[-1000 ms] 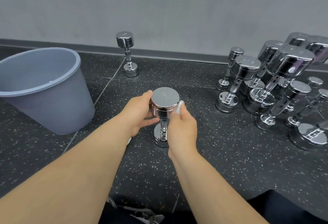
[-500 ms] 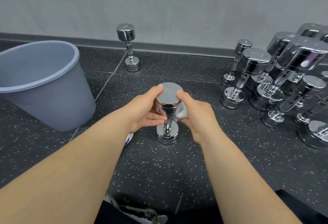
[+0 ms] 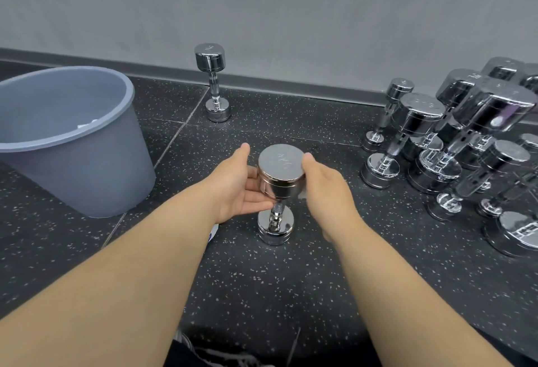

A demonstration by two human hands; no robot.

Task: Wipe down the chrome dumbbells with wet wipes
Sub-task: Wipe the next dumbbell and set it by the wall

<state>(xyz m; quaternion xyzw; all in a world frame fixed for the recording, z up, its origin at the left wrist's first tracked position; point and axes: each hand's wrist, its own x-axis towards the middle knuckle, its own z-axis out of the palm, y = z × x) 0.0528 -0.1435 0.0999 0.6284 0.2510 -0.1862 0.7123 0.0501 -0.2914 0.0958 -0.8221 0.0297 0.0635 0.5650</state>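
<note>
Black floor [image 3: 262, 279], one bucket [image 3: 87, 168]; fingers [image 3: 257, 206] of left hand [image 3: 233, 189], right hand [image 3: 327, 192] grip one dumbbell [image 3: 281, 163].

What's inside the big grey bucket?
A small white scrap shows low inside the bucket, maybe a used wipe. The rest of the inside looks bare grey. The near wall hides the bottom, so more could lie there.
</note>
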